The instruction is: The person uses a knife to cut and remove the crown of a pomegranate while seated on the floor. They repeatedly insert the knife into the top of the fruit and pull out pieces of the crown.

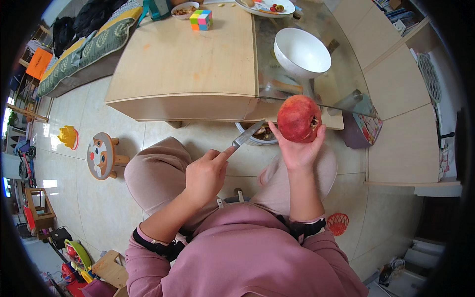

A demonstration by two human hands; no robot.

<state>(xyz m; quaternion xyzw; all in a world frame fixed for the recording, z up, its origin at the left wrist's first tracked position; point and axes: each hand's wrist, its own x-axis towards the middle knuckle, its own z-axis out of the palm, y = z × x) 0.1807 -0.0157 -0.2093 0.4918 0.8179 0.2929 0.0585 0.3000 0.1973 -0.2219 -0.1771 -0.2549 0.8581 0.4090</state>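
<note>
A knife (251, 131) with a grey blade points up and to the right from my left hand (207, 175), whose fingers are wrapped round its handle. My right hand (300, 152) holds a large red pomegranate (296, 118) from below, its crown end facing right. The blade's tip is near the fingertips of my right hand, apart from the fruit. Both hands are above my lap, just in front of the table (198, 64). Beyond the pomegranate, a white bowl (303, 52) stands on the glass part of the table; no contents show in it.
Below the table edge stands a bin (255, 142) with scraps inside. On the table are a colourful puzzle cube (201, 20), a small bowl of food (184, 11) and a white plate (264, 12). A round stool (101, 156) and a yellow crown toy (68, 136) are on the floor at left.
</note>
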